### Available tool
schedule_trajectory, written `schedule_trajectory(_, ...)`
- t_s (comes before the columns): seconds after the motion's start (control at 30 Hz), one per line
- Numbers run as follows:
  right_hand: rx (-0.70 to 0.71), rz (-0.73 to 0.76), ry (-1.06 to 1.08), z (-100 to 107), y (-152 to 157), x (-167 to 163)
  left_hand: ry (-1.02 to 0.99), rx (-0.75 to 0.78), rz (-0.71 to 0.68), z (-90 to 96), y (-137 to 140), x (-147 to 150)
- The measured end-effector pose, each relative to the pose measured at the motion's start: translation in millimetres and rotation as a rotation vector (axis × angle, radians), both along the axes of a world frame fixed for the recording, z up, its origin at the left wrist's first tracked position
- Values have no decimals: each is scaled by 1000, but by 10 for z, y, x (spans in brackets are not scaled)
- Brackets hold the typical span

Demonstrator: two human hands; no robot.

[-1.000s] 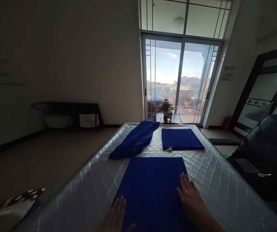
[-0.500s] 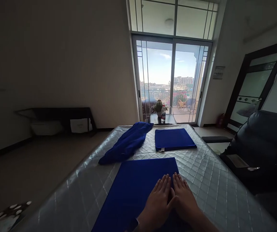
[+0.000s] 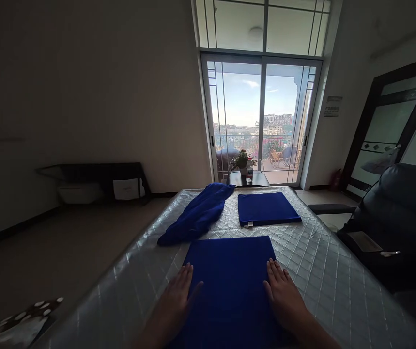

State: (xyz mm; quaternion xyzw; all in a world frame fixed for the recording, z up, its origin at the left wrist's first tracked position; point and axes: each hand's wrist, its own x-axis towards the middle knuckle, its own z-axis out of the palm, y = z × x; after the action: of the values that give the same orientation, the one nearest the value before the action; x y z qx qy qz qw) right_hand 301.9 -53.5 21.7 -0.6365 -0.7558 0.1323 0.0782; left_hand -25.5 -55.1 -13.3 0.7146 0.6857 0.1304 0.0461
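Observation:
A flat blue cloth (image 3: 231, 286) lies in front of me on a quilted silvery mattress (image 3: 320, 252). My left hand (image 3: 173, 300) rests along the cloth's left edge, fingers stretched out and the thumb apart. On the right edge, my right hand (image 3: 284, 293) lies flat with its fingers extended. Neither hand grips anything. Beyond the flat cloth sits a neatly folded blue cloth (image 3: 269, 208) with a small white tag at its near edge. To its left is a crumpled blue cloth (image 3: 200, 213).
A small dark table (image 3: 237, 179) past the mattress carries a potted plant (image 3: 242, 160) and a bottle (image 3: 249, 169). At the right stands a black armchair (image 3: 404, 213). A low dark shelf (image 3: 128, 169) is against the left wall. Brown polka-dot fabric (image 3: 22, 317) shows at lower left.
My left hand has moved left across the cloth, away from my right hand, to the opposite edge. My right hand has stayed near the right edge. The view has shifted slightly.

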Motion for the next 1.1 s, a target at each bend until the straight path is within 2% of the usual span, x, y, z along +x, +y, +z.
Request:
schedule_trajectory(0.13, 11, -15, -13, -20, -7, -24, -51, 5, 56, -38, -8, -105)
schedule_trajectory(0.43, 6, -2, -75, -48, -4, -40, -33, 12, 36, -5, -20, -96)
schedule_trajectory(0.6, -3, 33, -200, 93, 46, -73, -38, 31, 37, -11, -26, -109)
schedule_trajectory(0.77, 42, 23, -218, 234, 277, -208, -46, 35, 53, -48, -8, -124)
schedule_trajectory(0.93, 61, -33, -96, 72, 528, -220, -54, 72, 38, -98, 18, -143)
schedule_trajectory(1.1, 47, -44, -24, -63, 582, -137, -51, 49, 59, -218, 77, -196)
